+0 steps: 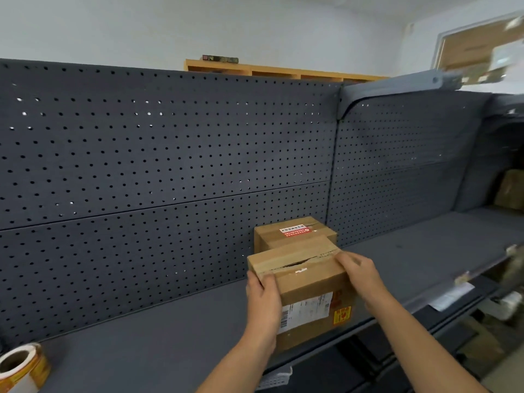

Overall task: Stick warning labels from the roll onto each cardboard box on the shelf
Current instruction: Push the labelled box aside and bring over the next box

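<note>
A cardboard box (pixel 304 279) with torn tape on top, a white shipping label and a yellow warning label on its front stands at the front of the dark shelf (pixel 158 330). My left hand (pixel 262 300) grips its left front corner. My right hand (pixel 361 275) holds its right top edge. Directly behind it a second cardboard box (pixel 292 232) stands against the pegboard with a red and white sticker on top. The roll of labels (pixel 21 367) lies on the shelf at the far lower left, away from both hands.
A dark pegboard back panel (pixel 158 154) runs behind the shelf. Another shelf bay (pixel 425 245) continues to the right, with a brown package (pixel 510 191) at its far end. Lower shelves with a loose paper tag (pixel 450 296) sit below right.
</note>
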### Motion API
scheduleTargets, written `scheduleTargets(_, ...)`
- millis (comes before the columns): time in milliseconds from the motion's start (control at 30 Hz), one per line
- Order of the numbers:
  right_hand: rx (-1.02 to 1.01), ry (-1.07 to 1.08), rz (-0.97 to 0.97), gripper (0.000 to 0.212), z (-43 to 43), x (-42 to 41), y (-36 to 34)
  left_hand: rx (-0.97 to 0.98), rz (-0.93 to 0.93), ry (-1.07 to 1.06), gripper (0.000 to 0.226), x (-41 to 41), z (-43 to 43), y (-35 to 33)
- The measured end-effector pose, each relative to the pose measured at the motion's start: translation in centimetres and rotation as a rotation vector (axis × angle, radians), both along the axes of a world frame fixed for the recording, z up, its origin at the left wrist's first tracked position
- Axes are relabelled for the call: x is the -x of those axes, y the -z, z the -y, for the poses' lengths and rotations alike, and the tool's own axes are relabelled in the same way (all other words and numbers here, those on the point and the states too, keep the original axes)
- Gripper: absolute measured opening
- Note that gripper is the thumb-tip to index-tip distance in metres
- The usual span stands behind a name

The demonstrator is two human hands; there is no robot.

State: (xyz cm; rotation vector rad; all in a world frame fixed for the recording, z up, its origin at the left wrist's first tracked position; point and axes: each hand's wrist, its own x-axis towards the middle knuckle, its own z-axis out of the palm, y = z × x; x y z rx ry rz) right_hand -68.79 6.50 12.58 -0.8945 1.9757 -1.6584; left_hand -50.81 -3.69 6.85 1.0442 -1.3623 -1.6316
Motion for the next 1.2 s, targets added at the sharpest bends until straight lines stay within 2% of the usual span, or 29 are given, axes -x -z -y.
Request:
scheduleTargets(133,-0.049,0.005,0.003,0.023,0.0,3.7,0.5,0.015,0.050,0.039,0.066,2.1,-2.3,-2.3)
scheduleTargets(400,-0.086,0.030,-0.039,0.025,0.1,8.5,0.8,0.046,0.141,0.094,0.070,6.4,-1.2,-1.3)
scheduleTargets(633,-0.065,0.040,0.001,0.025,0.9,9.2,1.5,0.099,0.169,0.087,0.077,7.6,0.0,-0.3)
scheduleTargets(900,-0.066,0.011,0.012,0.023,1.1,9.7,1.7,0.130,0.172,0.056,0.074,7.8,0.3,0.1)
scheduleTargets(1067,-0.062,0.051,-0.137,0.017,1.2,10.5,2.2,0.245,0.201,0.100,0.071,6.5,1.6,-0.7)
scheduleTargets(1133,-0.084,0.104,-0.238,0.019,1.4,10.9,2.6,0.319,0.241,0.120,0.058,5.3,2.7,-1.5)
scheduleTargets(1200,-0.151,0.170,-0.382,0.031,1.6,10.8,2.6,0.442,0.333,0.107,0.043,3.9,3.7,-2.2)
